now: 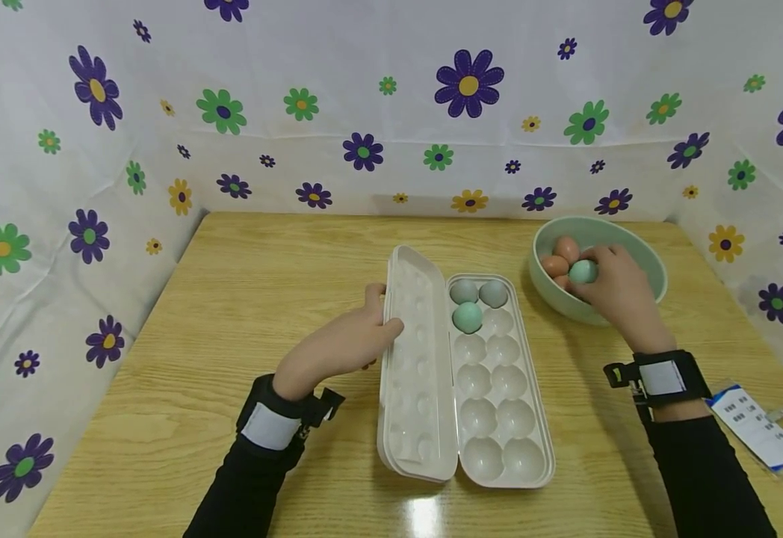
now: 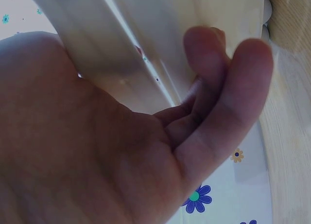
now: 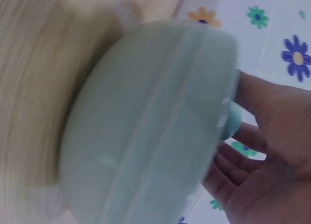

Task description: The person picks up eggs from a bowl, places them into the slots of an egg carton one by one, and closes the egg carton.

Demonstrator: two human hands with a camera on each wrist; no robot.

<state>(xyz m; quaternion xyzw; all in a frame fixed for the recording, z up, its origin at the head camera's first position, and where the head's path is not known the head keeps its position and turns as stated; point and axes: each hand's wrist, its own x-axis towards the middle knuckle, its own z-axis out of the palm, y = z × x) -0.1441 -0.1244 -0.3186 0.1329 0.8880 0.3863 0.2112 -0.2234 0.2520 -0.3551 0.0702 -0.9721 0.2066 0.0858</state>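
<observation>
A white plastic egg carton (image 1: pixel 475 381) lies on the table with its lid (image 1: pixel 421 373) raised on the left side. My left hand (image 1: pixel 347 336) holds the lid's outer edge, thumb on its inner face; the left wrist view shows this hand (image 2: pixel 160 136) close against the pale lid. Two greyish eggs (image 1: pixel 494 294) fill the far row of cups, and a green egg (image 1: pixel 468 317) sits in the second row. Over the green bowl (image 1: pixel 640 246), my right hand (image 1: pixel 620 295) pinches another green egg (image 1: pixel 583 272). Three brown eggs (image 1: pixel 566 249) show beside it inside the bowl.
The wooden table (image 1: pixel 277 276) ends at a flower-patterned white cloth (image 1: pixel 364 90) at the back and sides. A blue and white card (image 1: pixel 757 427) lies at the right, near my right forearm. The bowl stands at the back right, apart from the carton.
</observation>
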